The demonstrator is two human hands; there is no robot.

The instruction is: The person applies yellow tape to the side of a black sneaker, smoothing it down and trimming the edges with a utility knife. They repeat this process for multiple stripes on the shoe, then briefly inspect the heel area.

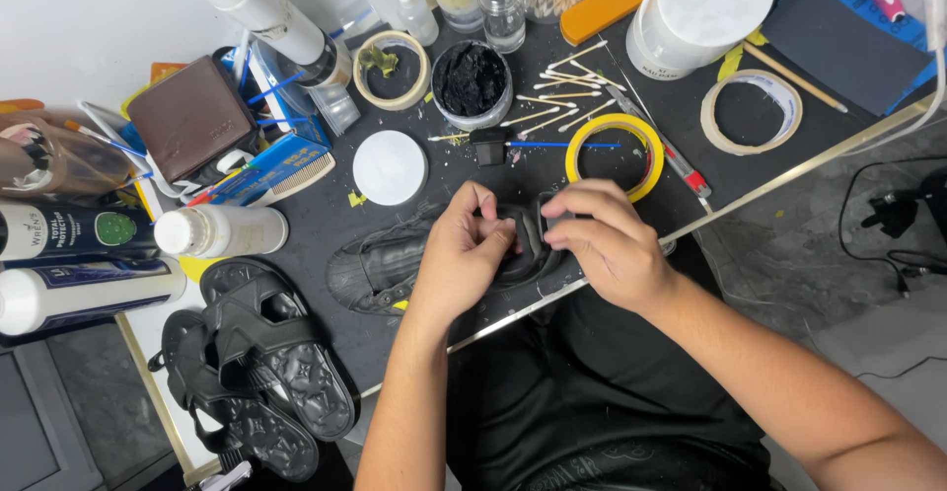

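Both hands meet over a black shoe (pixel 395 264) lying on its side at the near edge of the bench (pixel 681 106), sole toward the person. The left hand (pixel 462 254) curls around the shoe's heel end, thumb and fingers pressed onto the upper. The right hand (pixel 610 239) comes in from the other side, fingers bent and pinching the dark strap or collar of the same shoe; the fingertips of the two hands almost touch.

A pair of black sandals (pixel 258 363) lies at the left near corner, one overlapping the other, partly over the edge. Along the left edge lie several bottles on their sides, among them a white-capped bottle (pixel 219 231) pointing at the shoe. Behind it sits a brown wallet (pixel 189 118), with a blue-backed brush (pixel 268 170) just beside it. A large white tub (pixel 698 12) stands at the far edge, right of centre.

Three tape rolls lie flat on the dark top: a yellow tape roll (pixel 614 155) just behind the right hand, a beige tape roll (pixel 752 111) toward the right edge, and a cream tape roll (pixel 392 69) further back. Between the last and the cotton swabs (pixel 562 91) stands an open jar of black paste (pixel 472 81). A white round lid (pixel 390 167) lies behind the left hand.
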